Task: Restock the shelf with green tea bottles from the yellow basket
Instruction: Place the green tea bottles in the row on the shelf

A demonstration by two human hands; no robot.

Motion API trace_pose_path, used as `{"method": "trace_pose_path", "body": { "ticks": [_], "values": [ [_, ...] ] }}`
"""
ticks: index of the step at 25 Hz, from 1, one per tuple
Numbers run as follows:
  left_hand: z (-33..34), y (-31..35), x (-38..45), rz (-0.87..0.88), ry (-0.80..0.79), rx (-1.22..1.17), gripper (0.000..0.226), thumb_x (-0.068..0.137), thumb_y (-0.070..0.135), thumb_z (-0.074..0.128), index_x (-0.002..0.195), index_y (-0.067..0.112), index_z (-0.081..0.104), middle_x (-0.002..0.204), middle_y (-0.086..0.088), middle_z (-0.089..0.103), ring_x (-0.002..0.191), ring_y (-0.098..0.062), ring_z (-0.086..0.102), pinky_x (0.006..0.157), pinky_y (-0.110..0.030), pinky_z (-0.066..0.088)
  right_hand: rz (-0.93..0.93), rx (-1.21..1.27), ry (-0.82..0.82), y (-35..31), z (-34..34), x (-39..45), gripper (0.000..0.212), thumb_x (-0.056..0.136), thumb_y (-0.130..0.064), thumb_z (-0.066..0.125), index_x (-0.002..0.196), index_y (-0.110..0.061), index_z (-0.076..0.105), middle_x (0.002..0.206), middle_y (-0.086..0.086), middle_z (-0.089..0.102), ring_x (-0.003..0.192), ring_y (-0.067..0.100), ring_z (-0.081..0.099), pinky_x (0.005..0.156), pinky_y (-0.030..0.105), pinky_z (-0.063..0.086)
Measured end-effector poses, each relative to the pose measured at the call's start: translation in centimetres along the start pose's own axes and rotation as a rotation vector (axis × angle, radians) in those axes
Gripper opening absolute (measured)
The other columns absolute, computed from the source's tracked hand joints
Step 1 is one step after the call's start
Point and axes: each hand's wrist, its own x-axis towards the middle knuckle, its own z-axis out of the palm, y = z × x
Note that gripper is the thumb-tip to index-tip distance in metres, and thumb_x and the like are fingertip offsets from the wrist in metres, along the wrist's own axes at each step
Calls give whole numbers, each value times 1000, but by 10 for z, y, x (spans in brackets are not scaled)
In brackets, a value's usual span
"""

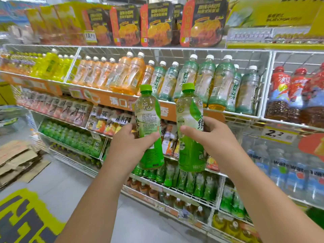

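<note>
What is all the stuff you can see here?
Green tea bottles: two, green caps and labels, held up before the shelves, one in each hand.
Orange drink bottles: a row, upper wire shelf, left of centre.
Pale green bottles: a row, white caps, upper shelf, centre.
Red-capped bottles: several, upper shelf, far right.
Boxed meals: a row, black and orange, top shelf.
Small green bottles: a row, lower shelf under the hands.
Flattened cardboard: a pile, brown, floor at left.
Price tag: one, yellow, right shelf edge.
Left hand: grips the left bottle.
Right hand: grips the right bottle.
</note>
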Motion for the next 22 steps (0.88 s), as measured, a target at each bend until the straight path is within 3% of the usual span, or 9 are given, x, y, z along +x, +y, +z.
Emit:
{"method": "trace_pose_path", "body": {
  "ticks": [2, 4, 6, 10, 14, 17, 19, 20, 22],
  "values": [
    [-20, -12, 40, -1, -60, 22, 94, 60, 61, 86, 140, 25, 51, 127, 5, 66, 107, -13, 68, 88, -38, 59, 34, 9, 80, 1, 30, 14, 105, 60, -75, 83, 148, -29, 51, 146, -15, 55, 133, 13, 53, 113, 48, 43],
    [-37, -21, 74, 23, -117, 9, 69, 74, 48, 85, 132, 30, 52, 107, 17, 63, 90, 0, 64, 72, -23, 53, 74, 16, 141, 2, 58, 27, 108, 56, -80, 82, 147, -30, 52, 146, -15, 56, 133, 14, 54, 112, 50, 44],
    [-52, -29, 101, 37, -166, 2, 78, 79, 41, 84, 147, 28, 46, 103, 16, 57, 83, 5, 60, 64, -19, 47, 122, 4, 204, 2, 80, 35, 109, 56, -81, 81, 148, -30, 51, 146, -13, 56, 133, 16, 54, 112, 51, 45],
    [-60, -47, 143, 43, -303, 23, 99, 67, 53, 88, 150, 25, 44, 137, 3, 59, 110, -7, 62, 83, -28, 53, 180, -14, 307, 15, 101, 41, 107, 62, -76, 81, 152, -29, 46, 151, -12, 51, 137, 16, 50, 112, 45, 43],
    [-46, -77, 164, -8, -386, 38, 72, 73, 40, 89, 132, 25, 51, 113, 13, 64, 96, 8, 57, 73, -22, 48, 228, 37, 354, 44, 112, 49, 99, 70, -63, 84, 153, -24, 45, 139, -17, 50, 131, 8, 47, 105, 32, 39],
    [-25, -107, 178, -33, -408, 94, 80, 64, 53, 90, 130, 32, 51, 112, 13, 65, 103, -2, 62, 87, -32, 55, 272, 10, 364, 76, 120, 58, 97, 66, -70, 84, 145, -23, 54, 120, -15, 56, 117, 12, 53, 92, 30, 46],
    [-10, -126, 184, -32, -416, 130, 95, 53, 63, 89, 135, 31, 52, 117, 11, 68, 108, -8, 66, 95, -39, 55, 304, 18, 379, 99, 127, 61, 79, 71, -64, 84, 134, -22, 63, 100, -19, 62, 99, 9, 58, 75, 21, 47],
    [-2, -140, 188, -40, -420, 131, 100, 49, 66, 89, 136, 32, 52, 118, 10, 69, 107, -10, 68, 95, -40, 56, 309, 44, 372, 111, 130, 63, 58, 76, -54, 84, 123, -24, 68, 91, -22, 65, 90, 2, 62, 69, 16, 47],
    [15, -164, 192, -76, -419, 118, 98, 50, 63, 88, 136, 32, 52, 117, 8, 72, 103, -11, 71, 93, -42, 58, 312, 97, 356, 133, 136, 67, 29, 83, -38, 84, 107, -26, 73, 87, -23, 74, 81, -6, 69, 65, 12, 51]
  ]
}}
